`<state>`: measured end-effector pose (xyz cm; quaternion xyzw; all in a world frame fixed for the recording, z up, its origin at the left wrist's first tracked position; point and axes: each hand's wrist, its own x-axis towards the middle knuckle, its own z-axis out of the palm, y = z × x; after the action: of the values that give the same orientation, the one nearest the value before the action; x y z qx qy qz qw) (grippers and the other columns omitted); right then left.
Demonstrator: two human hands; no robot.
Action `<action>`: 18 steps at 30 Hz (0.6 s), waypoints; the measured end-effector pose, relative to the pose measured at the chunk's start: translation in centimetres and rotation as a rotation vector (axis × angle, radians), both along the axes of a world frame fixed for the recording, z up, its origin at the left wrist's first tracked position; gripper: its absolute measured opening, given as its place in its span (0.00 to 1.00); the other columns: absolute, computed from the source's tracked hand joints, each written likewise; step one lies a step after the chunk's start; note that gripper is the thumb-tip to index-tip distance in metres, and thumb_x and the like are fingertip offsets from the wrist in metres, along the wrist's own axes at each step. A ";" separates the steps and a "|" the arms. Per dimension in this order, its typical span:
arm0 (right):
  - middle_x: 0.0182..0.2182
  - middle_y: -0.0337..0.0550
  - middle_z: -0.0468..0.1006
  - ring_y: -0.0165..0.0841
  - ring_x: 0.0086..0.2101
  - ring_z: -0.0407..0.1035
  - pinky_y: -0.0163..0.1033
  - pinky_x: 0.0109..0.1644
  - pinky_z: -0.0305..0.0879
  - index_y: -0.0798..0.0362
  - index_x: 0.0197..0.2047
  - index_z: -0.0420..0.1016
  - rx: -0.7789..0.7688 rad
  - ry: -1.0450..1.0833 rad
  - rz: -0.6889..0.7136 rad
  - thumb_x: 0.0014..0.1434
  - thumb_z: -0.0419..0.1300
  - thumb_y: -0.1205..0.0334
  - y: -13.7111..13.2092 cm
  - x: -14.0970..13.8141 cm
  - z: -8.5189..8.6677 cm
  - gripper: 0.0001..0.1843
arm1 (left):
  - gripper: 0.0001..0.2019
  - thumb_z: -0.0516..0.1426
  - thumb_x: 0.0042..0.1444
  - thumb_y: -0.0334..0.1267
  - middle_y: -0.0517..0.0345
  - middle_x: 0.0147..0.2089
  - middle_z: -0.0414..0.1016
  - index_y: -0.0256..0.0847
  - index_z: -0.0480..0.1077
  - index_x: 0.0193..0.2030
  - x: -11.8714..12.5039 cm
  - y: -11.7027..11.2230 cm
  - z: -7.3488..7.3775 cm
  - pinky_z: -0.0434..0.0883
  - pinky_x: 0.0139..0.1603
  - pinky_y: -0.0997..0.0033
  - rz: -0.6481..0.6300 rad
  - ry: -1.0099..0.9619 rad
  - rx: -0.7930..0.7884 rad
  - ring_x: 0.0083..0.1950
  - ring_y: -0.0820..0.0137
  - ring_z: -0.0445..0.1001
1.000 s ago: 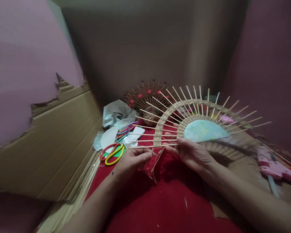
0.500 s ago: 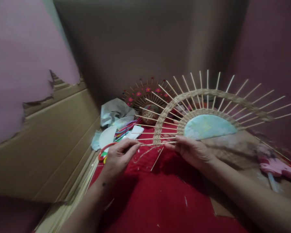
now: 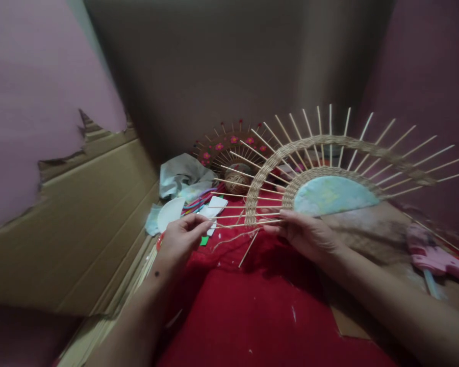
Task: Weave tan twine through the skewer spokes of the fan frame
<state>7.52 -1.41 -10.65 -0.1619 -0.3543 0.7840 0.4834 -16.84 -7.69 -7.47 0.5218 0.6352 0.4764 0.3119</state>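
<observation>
A half-round woven fan of thin wooden sticks, with bands of twisted twine and a pale blue fabric centre, is raised over the red cloth. My right hand grips its lower left side, thumb in front and the other fingers partly hidden behind. At the left stick ends, my left hand is closed in a pinch on a thin strand of twine, close to the lowest sticks. Another loose length of twine hangs below the outer band. A single stick slants down beneath it.
Behind stands another fan with pink flowers, near a ball of twine. Grey cloth and white scraps lie left of it. A pink glue gun rests on cardboard at right; torn cardboard leans left.
My left hand has moved slightly left and up, away from the outer band. The fan has risen and shifted a little to the right with my right hand.
</observation>
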 end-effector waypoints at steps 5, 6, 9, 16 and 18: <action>0.32 0.43 0.80 0.33 0.34 0.74 0.39 0.41 0.74 0.59 0.32 0.78 0.006 0.036 0.071 0.51 0.60 0.70 -0.1 0.2 0.0 0.05 | 0.11 0.65 0.42 0.40 0.66 0.20 0.61 0.35 0.69 0.27 -1.4 0.6 -0.2 0.44 0.16 0.81 -0.217 -0.367 -0.236 0.16 0.84 0.49; 0.32 0.43 0.80 0.32 0.34 0.74 0.38 0.41 0.73 0.59 0.32 0.78 -0.004 0.049 0.089 0.51 0.60 0.70 -0.2 0.2 0.0 0.05 | 0.11 0.65 0.42 0.39 0.66 0.20 0.61 0.35 0.69 0.27 -1.3 0.7 -0.5 0.44 0.16 0.81 -0.247 -0.389 -0.248 0.16 0.85 0.49; 0.32 0.42 0.80 0.31 0.33 0.74 0.38 0.42 0.73 0.58 0.32 0.77 -0.056 0.065 0.129 0.50 0.61 0.70 -0.6 0.1 0.0 0.04 | 0.11 0.64 0.44 0.39 0.66 0.20 0.61 0.35 0.67 0.26 -0.1 0.8 -1.3 0.47 0.17 0.81 -0.285 -0.351 -0.219 0.17 0.84 0.51; 0.36 0.46 0.79 0.33 0.36 0.73 0.41 0.44 0.71 0.60 0.36 0.77 -0.072 0.083 0.299 0.53 0.57 0.70 -2.4 -0.7 0.3 0.09 | 0.12 0.62 0.45 0.43 0.58 0.23 0.70 0.36 0.73 0.31 4.8 -0.1 -1.9 0.64 0.25 0.74 -0.395 -0.354 -0.104 0.22 0.75 0.65; 0.38 0.48 0.79 0.35 0.38 0.73 0.42 0.46 0.69 0.60 0.37 0.77 -0.059 0.066 0.333 0.53 0.56 0.70 -2.5 -0.7 0.2 0.10 | 0.15 0.63 0.43 0.44 0.53 0.28 0.75 0.36 0.74 0.35 5.3 -0.2 -2.0 0.68 0.31 0.69 -0.404 -0.362 -0.068 0.28 0.69 0.71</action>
<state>6.78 -3.93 -10.43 -0.0895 -0.3371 0.8681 0.3533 -11.55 -7.88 -9.42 0.5333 0.4678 0.4684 0.5266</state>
